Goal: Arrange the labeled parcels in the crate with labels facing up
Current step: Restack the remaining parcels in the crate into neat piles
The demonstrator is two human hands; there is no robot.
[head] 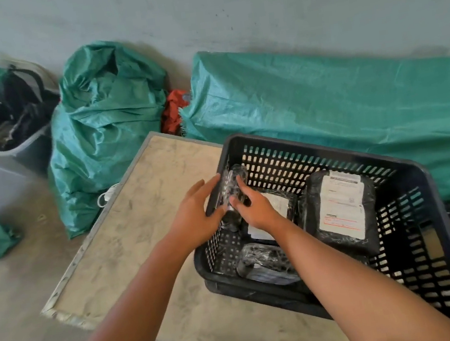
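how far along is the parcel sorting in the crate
Done: one black parcel lies flat in the black crate, white label up. A second labelled parcel sits beside it, partly under the right hand. In hand: both hands, the left hand included, hold a small wrapped parcel at the far-left corner. Left: placing it, and the near parcel shows no label.

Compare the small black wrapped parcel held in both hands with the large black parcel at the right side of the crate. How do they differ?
The small black wrapped parcel is narrow and stands tilted at the left wall of the black plastic crate; the large black parcel is wide and lies flat.

The small one shows no label; the large one shows a white label facing up.

The left hand and right hand grip the small one; nothing touches the large one.

Both have glossy black wrap.
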